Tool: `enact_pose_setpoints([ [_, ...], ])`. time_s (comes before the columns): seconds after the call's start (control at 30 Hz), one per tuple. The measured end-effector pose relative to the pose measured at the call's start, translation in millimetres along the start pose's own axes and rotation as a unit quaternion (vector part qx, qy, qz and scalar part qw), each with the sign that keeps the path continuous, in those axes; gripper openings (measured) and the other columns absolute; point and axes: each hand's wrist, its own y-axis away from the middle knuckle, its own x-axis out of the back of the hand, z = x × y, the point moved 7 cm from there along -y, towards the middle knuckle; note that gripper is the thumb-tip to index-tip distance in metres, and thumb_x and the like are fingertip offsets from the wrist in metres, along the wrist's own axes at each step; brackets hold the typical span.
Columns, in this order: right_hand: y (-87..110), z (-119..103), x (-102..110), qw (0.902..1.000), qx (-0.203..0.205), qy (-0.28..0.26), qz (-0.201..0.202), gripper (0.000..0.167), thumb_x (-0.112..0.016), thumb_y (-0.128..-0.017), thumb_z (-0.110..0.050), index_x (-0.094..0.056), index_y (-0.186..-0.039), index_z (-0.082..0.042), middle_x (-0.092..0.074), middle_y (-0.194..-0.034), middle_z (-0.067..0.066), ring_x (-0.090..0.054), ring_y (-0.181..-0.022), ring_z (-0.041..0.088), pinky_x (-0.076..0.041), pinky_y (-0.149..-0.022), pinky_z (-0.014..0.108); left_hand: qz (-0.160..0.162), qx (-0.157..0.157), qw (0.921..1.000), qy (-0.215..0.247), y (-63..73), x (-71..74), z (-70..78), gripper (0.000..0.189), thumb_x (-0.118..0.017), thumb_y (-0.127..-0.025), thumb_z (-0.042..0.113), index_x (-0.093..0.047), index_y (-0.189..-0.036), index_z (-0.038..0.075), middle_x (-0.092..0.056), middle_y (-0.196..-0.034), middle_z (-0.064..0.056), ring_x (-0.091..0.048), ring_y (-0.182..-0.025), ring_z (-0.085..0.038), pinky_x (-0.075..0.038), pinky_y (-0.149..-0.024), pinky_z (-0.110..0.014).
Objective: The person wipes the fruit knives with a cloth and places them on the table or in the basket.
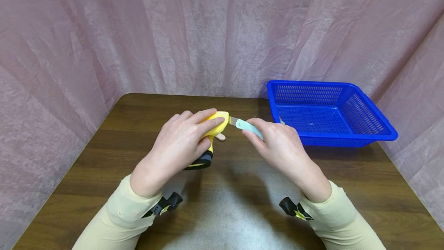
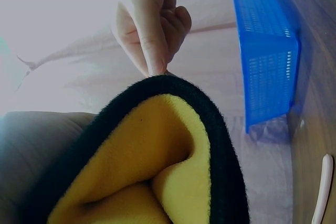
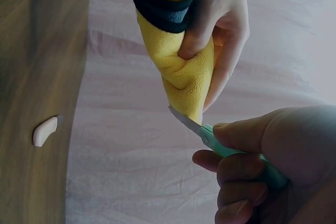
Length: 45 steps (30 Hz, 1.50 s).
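My left hand (image 1: 182, 136) grips a soft yellow sock-like fabric piece (image 1: 219, 120) with a dark cuff. Its fleecy yellow lining (image 2: 142, 150) shows through the opening in the left wrist view. In my right hand (image 1: 282, 142) is a small folding knife (image 1: 244, 125), pinched by its mint-green handle. The knife's bare blade (image 3: 185, 120) points left, its edge right at the closed tip of the yellow piece. Behind the yellow piece, a pale pink object (image 3: 45, 131) with a dark end lies on the table, partly hidden in the head view.
A blue plastic basket (image 1: 347, 136) with slotted sides stands at the back right of the brown wooden table (image 1: 104, 153). Something small shows at the basket's near left corner. Pink curtains (image 1: 208, 38) hang behind and at both sides.
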Motion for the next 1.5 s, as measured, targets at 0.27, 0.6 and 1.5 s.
enact_pose_setpoints([
  [0.27, 0.4, 0.0, 0.1, 1.0, 0.0, 0.001, 0.002, 0.022, -0.069, -0.11, -0.033, -0.079, -0.119, -0.016, -0.064, -0.073, -0.006, -0.056, -0.06, 0.015, -0.052, -0.062, 0.048, -0.008, 0.009, 0.9999, 0.002, -0.2, -0.7, -3.3, 0.058, -0.076, -0.087, 0.005, -0.076, -0.143, 0.021, -0.068, -0.15, -0.008, -0.067, -0.091, -0.032, -0.053, -0.078, -0.042],
  [0.6, 0.7, -0.2, 1.1, 1.0, 0.002, 0.003, 0.006, 0.022, -0.069, -0.11, -0.032, -0.079, -0.118, -0.015, -0.064, -0.072, -0.006, -0.055, -0.059, 0.016, -0.052, -0.062, 0.048, -0.013, 0.019, 0.9997, 0.001, 0.0, -1.4, -7.3, 0.058, -0.075, -0.088, 0.006, -0.075, -0.144, 0.022, -0.068, -0.151, -0.007, -0.066, -0.09, -0.032, -0.052, -0.078, -0.041],
  [1.5, 1.0, 1.6, 4.1, 1.0, -0.009, -0.003, -0.002, 0.023, -0.069, -0.11, -0.033, -0.079, -0.121, -0.015, -0.061, -0.073, -0.006, -0.054, -0.061, 0.018, -0.049, -0.062, 0.047, -0.016, 0.048, 0.9987, 0.003, 1.2, 0.1, -21.1, 0.06, -0.072, -0.089, 0.007, -0.075, -0.146, 0.023, -0.067, -0.152, -0.005, -0.065, -0.092, -0.034, -0.053, -0.078, -0.045],
])
